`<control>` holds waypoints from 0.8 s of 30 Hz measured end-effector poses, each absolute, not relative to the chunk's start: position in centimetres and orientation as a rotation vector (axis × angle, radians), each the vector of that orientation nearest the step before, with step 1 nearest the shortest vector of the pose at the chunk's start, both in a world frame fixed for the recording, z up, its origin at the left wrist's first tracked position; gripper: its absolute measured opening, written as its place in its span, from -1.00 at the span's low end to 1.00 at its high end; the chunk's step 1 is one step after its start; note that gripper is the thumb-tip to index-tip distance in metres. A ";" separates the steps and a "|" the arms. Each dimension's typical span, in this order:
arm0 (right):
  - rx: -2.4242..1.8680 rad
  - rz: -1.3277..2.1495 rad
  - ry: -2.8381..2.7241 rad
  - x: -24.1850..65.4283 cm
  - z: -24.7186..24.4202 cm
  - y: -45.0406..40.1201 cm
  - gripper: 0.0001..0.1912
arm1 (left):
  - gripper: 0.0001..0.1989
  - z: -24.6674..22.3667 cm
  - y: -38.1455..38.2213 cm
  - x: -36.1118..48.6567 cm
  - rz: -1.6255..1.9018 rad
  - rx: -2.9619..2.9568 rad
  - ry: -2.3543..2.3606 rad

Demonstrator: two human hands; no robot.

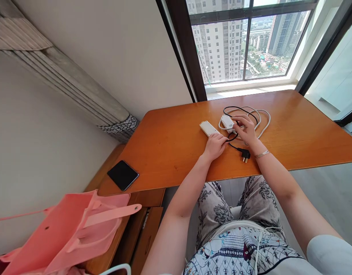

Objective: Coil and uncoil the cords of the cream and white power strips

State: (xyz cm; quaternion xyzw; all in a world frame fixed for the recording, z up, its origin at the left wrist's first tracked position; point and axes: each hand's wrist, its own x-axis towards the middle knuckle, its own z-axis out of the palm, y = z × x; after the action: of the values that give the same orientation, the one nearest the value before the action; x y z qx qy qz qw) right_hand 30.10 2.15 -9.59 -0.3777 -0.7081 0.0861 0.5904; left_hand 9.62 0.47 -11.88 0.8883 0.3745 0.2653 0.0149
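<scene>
My left hand [216, 147] is closed on a black power cord [232, 138] beside the near end of a long white power strip [208, 128]. Its palm partly covers that end of the strip. To the right, my right hand [246, 130] bends over a white box-shaped block [228, 123], thumb and fingers pinching part of the same black cord; the exact contact is partly hidden. The cord's black plug [244, 154] lies near the front edge, prongs toward me. Loops of white cable [268, 121] lie tangled with black cord behind my right hand.
The wooden table [164, 152] has a dark phone [123, 175] at its left corner. A pink bag [78, 229] stands open at lower left, near a wooden cabinet [147, 236]. Beyond the table are a window [244, 46] and a gathered curtain [78, 91].
</scene>
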 end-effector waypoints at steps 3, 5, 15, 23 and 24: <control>-0.964 0.373 -1.567 30.1 -9.8 2.6 -0.49 | -0.67 -11.7 0.3 9.0 1.134 2.655 1.144; -1.005 0.483 -1.495 30.0 -10.2 3.1 -0.43 | -0.59 -11.6 0.3 8.7 1.337 2.545 1.153; -1.817 0.413 -1.430 34.6 -9.1 4.5 -0.68 | -0.49 -11.4 0.1 8.1 1.631 2.294 1.238; -2.340 0.304 -1.458 36.3 -7.9 3.5 -0.64 | -0.50 -11.3 0.0 8.2 1.636 2.293 1.208; -2.385 0.307 -1.464 36.4 -7.8 3.5 -0.63 | -0.50 -11.3 0.0 8.2 1.636 2.293 1.205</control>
State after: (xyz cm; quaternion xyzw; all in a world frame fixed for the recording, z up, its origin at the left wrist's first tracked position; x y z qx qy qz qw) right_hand 36.37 3.51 -7.79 -0.8359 -0.5131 0.1078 0.1626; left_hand 8.20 -0.04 -11.30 0.7479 0.3929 0.5336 0.0387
